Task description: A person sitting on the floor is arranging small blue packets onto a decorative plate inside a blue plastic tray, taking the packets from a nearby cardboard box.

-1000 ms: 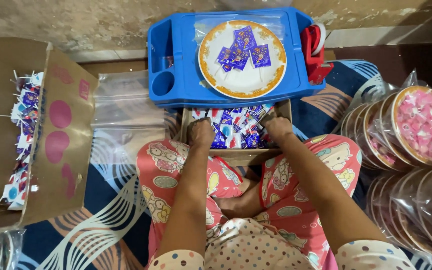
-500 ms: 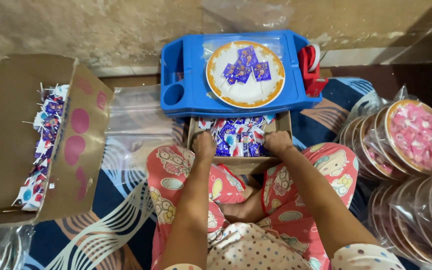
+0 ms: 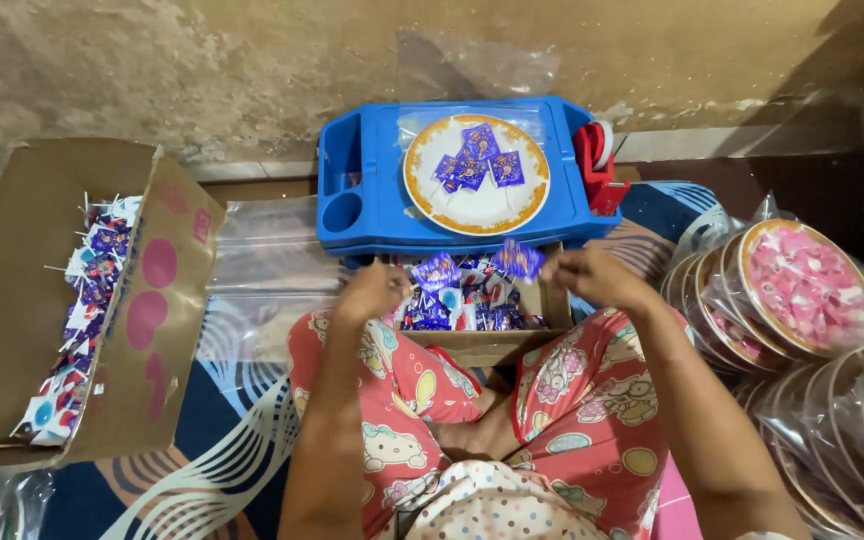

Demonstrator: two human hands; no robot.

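Two hands worked over a small cardboard box (image 3: 482, 345) between the person's knees. The right hand (image 3: 592, 277) was pinched on one purple-wrapped lollipop (image 3: 519, 260), held just above the box's far edge. The left hand (image 3: 372, 292) was curled at the box's near-left corner with a second purple lollipop (image 3: 436, 270) at its fingertips; whether it gripped that one I could not tell. Inside the box lay a heap of wrapped lollipops (image 3: 467, 305), too many and too tangled to count. Just beyond stood one blue tray (image 3: 362, 185) carrying one round plate (image 3: 477, 210) with about four purple lollipops on it. One red tape dispenser (image 3: 597, 165) sat at the tray's right end. One large open carton (image 3: 142, 310) with more lollipops stood well to the left, and several wrapped plates (image 3: 802, 290) were stacked at the right.
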